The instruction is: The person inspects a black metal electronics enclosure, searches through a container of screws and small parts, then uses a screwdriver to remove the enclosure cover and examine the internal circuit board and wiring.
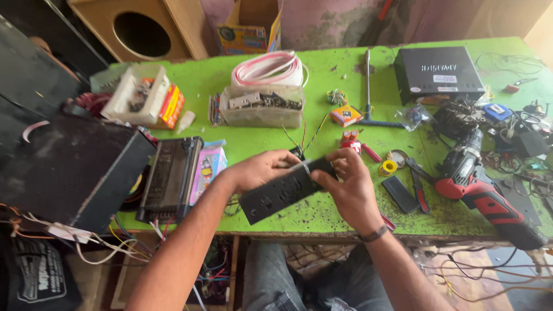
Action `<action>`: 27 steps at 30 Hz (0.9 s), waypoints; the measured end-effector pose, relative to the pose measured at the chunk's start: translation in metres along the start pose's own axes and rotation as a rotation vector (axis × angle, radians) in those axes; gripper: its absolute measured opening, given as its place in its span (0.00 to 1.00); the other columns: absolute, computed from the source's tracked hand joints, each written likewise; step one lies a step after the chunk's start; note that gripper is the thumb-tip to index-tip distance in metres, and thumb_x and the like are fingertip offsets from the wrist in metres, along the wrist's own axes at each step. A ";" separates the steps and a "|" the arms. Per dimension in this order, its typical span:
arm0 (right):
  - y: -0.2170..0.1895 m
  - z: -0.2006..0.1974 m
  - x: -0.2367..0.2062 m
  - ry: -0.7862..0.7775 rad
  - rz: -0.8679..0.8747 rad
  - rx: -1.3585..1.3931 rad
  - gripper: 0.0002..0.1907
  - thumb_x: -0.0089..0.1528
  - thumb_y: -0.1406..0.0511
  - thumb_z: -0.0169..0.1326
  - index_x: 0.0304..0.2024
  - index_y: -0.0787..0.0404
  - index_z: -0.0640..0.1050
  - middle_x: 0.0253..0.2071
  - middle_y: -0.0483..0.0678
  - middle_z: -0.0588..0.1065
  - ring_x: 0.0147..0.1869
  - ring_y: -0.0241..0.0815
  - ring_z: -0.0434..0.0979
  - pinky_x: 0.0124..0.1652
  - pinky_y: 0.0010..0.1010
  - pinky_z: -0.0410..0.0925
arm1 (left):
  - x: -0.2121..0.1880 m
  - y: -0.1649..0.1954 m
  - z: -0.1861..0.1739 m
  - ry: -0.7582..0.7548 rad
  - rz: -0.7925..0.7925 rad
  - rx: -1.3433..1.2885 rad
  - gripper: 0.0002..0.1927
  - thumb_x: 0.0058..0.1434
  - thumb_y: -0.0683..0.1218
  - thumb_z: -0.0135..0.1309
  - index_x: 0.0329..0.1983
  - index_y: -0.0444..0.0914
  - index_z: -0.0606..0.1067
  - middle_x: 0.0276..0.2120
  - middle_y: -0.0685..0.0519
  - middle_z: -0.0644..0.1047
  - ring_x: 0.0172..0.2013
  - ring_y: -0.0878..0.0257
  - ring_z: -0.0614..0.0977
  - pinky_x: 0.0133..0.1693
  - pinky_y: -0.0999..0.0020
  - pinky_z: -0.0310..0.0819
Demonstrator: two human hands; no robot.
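Both hands hold a long black socket strip (276,197) tilted over the front of the green workbench (322,219). My left hand (259,169) grips its upper edge near the middle. My right hand (345,183) closes around its right end, thumb on the face. A thin pale sliver shows between my fingers at the strip's top; what it is cannot be told.
A red and black power drill (481,190) lies at the right, with pliers (417,184) and a small black block (400,194) beside it. A black car stereo unit (170,178) and a black box (69,170) sit left. A clear parts tub (262,106) and a black case (439,72) stand behind.
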State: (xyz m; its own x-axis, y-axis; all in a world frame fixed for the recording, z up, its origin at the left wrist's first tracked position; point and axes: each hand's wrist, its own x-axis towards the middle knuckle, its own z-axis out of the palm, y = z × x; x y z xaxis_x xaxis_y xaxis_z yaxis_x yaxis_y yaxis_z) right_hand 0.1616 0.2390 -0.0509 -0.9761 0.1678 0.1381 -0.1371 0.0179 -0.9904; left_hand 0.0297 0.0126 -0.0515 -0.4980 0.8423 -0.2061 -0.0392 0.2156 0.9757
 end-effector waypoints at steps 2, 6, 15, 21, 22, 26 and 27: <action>-0.009 0.007 0.017 -0.060 -0.050 0.132 0.12 0.63 0.76 0.63 0.47 0.71 0.75 0.47 0.52 0.76 0.53 0.40 0.78 0.49 0.31 0.73 | -0.004 -0.001 -0.014 -0.014 0.026 -0.132 0.21 0.71 0.51 0.52 0.62 0.37 0.71 0.52 0.51 0.79 0.49 0.66 0.80 0.50 0.67 0.76; -0.016 0.020 0.048 -0.390 -0.146 0.242 0.25 0.60 0.76 0.60 0.60 0.64 0.74 0.56 0.46 0.75 0.58 0.35 0.75 0.56 0.29 0.72 | -0.022 -0.016 -0.023 0.138 0.051 -0.616 0.21 0.74 0.51 0.50 0.65 0.35 0.71 0.52 0.52 0.78 0.47 0.66 0.79 0.48 0.68 0.75; 0.005 0.068 0.061 -0.035 -0.477 -0.239 0.16 0.61 0.70 0.62 0.48 0.65 0.71 0.58 0.56 0.75 0.48 0.43 0.79 0.45 0.32 0.75 | -0.041 -0.026 -0.027 0.216 0.199 -0.930 0.22 0.74 0.52 0.49 0.65 0.36 0.70 0.53 0.51 0.77 0.49 0.65 0.78 0.49 0.67 0.74; -0.034 0.087 0.051 -0.016 -0.585 -0.371 0.11 0.63 0.68 0.57 0.45 0.65 0.71 0.63 0.62 0.71 0.50 0.58 0.79 0.46 0.40 0.73 | -0.051 -0.024 -0.020 0.212 0.235 -1.003 0.23 0.73 0.52 0.49 0.65 0.36 0.70 0.53 0.51 0.77 0.49 0.64 0.78 0.50 0.66 0.73; -0.045 0.082 0.042 -0.029 -0.586 -0.411 0.11 0.63 0.68 0.57 0.44 0.65 0.71 0.63 0.62 0.70 0.51 0.60 0.78 0.47 0.41 0.73 | -0.054 -0.027 -0.012 0.200 0.246 -1.026 0.23 0.73 0.52 0.48 0.66 0.36 0.70 0.53 0.51 0.77 0.50 0.64 0.78 0.50 0.65 0.73; -0.080 0.050 -0.016 -0.115 -0.539 -0.586 0.10 0.61 0.67 0.58 0.44 0.63 0.74 0.63 0.60 0.71 0.58 0.63 0.75 0.52 0.44 0.70 | -0.067 -0.050 0.057 0.098 0.283 -1.187 0.23 0.73 0.53 0.48 0.66 0.36 0.70 0.54 0.51 0.77 0.50 0.63 0.77 0.51 0.65 0.73; -0.083 0.040 -0.032 -0.158 -0.510 -0.638 0.10 0.60 0.67 0.59 0.43 0.62 0.75 0.62 0.59 0.72 0.58 0.62 0.75 0.53 0.44 0.69 | -0.069 -0.058 0.080 0.069 0.292 -1.233 0.23 0.73 0.53 0.48 0.66 0.36 0.70 0.54 0.51 0.77 0.50 0.63 0.77 0.51 0.65 0.73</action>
State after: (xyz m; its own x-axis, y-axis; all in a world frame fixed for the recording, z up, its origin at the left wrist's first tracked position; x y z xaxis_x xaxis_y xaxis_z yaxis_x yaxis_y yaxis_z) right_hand 0.1979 0.1931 0.0275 -0.8391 -0.1518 0.5224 -0.4931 0.6179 -0.6125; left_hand 0.1353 -0.0190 -0.1000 -0.6669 0.7451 -0.0045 -0.6796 -0.6058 0.4137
